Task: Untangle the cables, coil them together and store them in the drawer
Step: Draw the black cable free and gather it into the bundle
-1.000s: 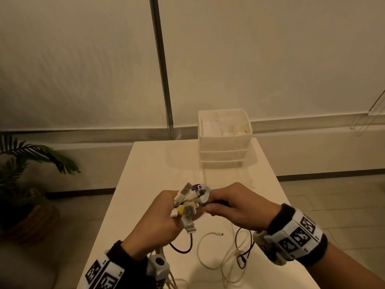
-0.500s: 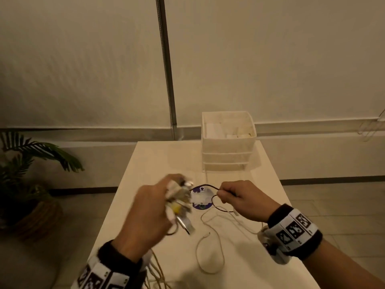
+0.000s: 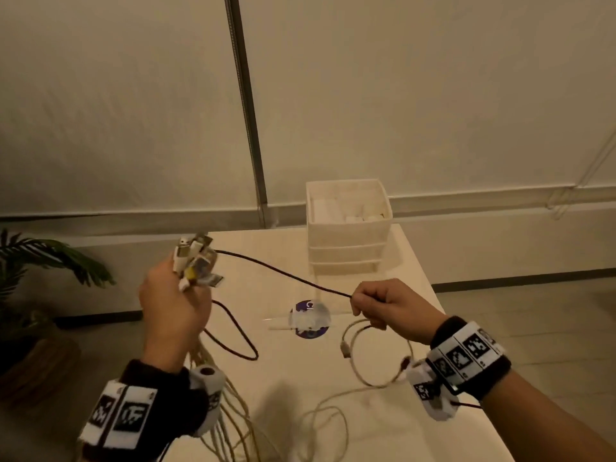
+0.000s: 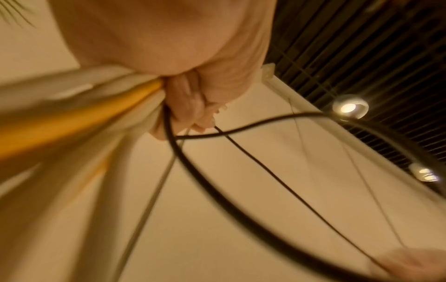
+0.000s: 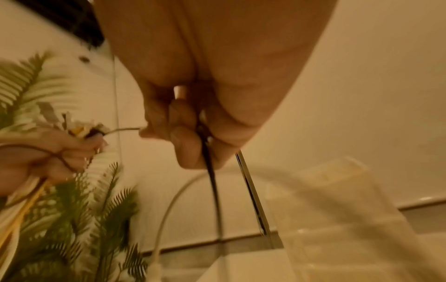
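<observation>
My left hand (image 3: 173, 305) grips a bundle of cable ends (image 3: 195, 261), white, yellow and metal plugs sticking up above the fist; the cables (image 3: 230, 408) hang down past my wrist. A black cable (image 3: 283, 273) runs taut from the bundle to my right hand (image 3: 383, 305), which pinches it above the table. In the right wrist view the black cable (image 5: 207, 152) passes through the curled fingers (image 5: 183, 137). The left wrist view shows white and yellow cables (image 4: 79, 112) in the fist. A loose white cable (image 3: 366, 361) loops on the table under my right hand. The white drawer unit (image 3: 346, 241) stands at the table's far edge.
A round purple and white sticker (image 3: 310, 320) lies mid-table (image 3: 293, 378). A potted palm (image 3: 36, 261) stands on the floor to the left. The wall and a vertical metal strip (image 3: 248, 105) rise behind the table.
My hands have drawn apart: the left rose and went left with the plug bundle, the right slid rightward along the black cable, which is now stretched between them.
</observation>
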The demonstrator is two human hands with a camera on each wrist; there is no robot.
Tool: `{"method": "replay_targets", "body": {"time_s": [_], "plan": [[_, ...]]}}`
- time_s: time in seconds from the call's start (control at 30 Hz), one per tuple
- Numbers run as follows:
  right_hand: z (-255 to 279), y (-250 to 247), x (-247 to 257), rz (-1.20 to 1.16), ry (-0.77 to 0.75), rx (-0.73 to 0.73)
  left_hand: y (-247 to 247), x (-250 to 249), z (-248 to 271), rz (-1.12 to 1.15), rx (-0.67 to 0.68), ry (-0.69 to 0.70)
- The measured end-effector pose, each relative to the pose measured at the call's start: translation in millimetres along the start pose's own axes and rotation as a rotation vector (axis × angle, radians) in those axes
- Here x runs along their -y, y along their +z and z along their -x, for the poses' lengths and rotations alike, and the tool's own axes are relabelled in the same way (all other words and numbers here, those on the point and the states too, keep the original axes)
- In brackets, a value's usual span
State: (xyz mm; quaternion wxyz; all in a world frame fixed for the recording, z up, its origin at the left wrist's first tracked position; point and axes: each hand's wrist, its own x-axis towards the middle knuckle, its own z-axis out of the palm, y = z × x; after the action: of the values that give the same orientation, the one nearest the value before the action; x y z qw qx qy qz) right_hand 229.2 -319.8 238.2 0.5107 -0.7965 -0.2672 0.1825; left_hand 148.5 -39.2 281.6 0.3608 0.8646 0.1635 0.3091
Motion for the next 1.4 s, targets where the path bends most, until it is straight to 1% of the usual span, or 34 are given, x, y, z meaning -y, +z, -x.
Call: {"method": "replay_targets", "body": {"time_s": [0.07,0.1,0.17,0.2,0.27,0.33,0.37,0.4,0.47,0.53,0.57,0.6,0.63,0.67,0.7,0.73,0.77,0.8,0.83,0.87,0.9,0.93,0.97,1.0,1.07,1.13,1.17,1.2,1.27,1.3,1.33,1.37,1.4], "plan": [[0,4,-12,-0.025,0.017,-0.025,-3,4,-7,-0.037,-0.025,-0.031],[-2,7,-14,-0.035,0.020,-0.039,-2,2,-5,-0.047,-0.012,-0.014],[-8,14,-13,-0.074,0.021,-0.066,4,-11,6,-0.020,0.039,0.086],[-13,17,-11,-0.081,0.019,-0.069,8,-19,14,0.011,0.091,0.146],[-19,22,-6,-0.084,-0.004,-0.046,18,-30,27,0.075,0.271,0.275],[-23,26,2,-0.109,-0.054,-0.022,34,-34,34,0.027,0.465,0.361],[-23,26,7,-0.140,-0.081,-0.018,42,-31,35,-0.003,0.523,0.384],[-23,26,12,-0.184,-0.103,-0.017,47,-29,34,-0.034,0.540,0.398],[-21,24,19,-0.246,-0.136,-0.001,49,-30,31,-0.018,0.492,0.431],[-16,23,21,-0.198,-0.160,0.024,41,-29,28,0.075,0.423,0.471],[-13,24,19,-0.156,-0.153,0.035,35,-23,23,0.111,0.350,0.480],[-9,25,12,-0.114,-0.123,0.046,28,-16,16,0.143,0.258,0.444],[-4,27,3,-0.094,-0.080,0.053,22,-4,7,0.171,0.170,0.364],[3,29,-8,-0.108,-0.026,0.055,14,5,-2,0.195,0.104,0.255],[10,32,-18,-0.167,0.032,0.054,6,14,-10,0.207,0.048,0.161],[19,34,-25,-0.259,0.086,0.053,-1,19,-16,0.197,0.005,0.101],[27,36,-29,-0.369,0.121,0.055,-7,21,-20,0.157,-0.022,0.070],[31,38,-27,-0.471,0.137,0.044,-12,15,-19,0.063,-0.036,0.097],[31,39,-22,-0.551,0.127,0.017,-15,4,-15,-0.045,-0.029,0.203],[28,39,-13,-0.566,0.091,-0.027,-15,-6,-9,-0.075,0.013,0.321],[21,39,-2,-0.507,0.030,-0.104,-16,-15,-2,-0.037,0.082,0.417],[14,38,11,-0.403,-0.041,-0.209,-16,-22,4,0.028,0.143,0.474],[7,37,24,-0.311,-0.111,-0.288,-15,-24,7,0.091,0.182,0.498],[2,38,35,-0.210,-0.151,-0.292,-13,-25,9,0.134,0.221,0.504],[-6,45,49,0.009,-0.150,-0.134,-8,-25,11,0.151,0.297,0.511],[-13,60,52,0.103,-0.153,-0.005,-8,-23,10,0.113,0.294,0.520],[-13,67,47,0.081,-0.161,0.021,-11,-18,8,0.107,0.250,0.507],[-10,71,41,-0.009,-0.132,0.061,-18,-13,4,0.118,0.193,0.475],[7,76,27,-0.237,-0.019,0.131,-35,0,-3,0.118,0.097,0.408],[16,77,20,-0.358,0.036,0.147,-41,4,-5,0.102,0.094,0.387],[24,78,17,-0.441,0.067,0.153,-45,8,-4,0.093,0.134,0.373],[26,78,14,-0.461,0.066,0.128,-45,10,0,0.091,0.203,0.373],[23,77,13,-0.423,0.044,0.081,-41,8,5,0.095,0.280,0.390]]}}
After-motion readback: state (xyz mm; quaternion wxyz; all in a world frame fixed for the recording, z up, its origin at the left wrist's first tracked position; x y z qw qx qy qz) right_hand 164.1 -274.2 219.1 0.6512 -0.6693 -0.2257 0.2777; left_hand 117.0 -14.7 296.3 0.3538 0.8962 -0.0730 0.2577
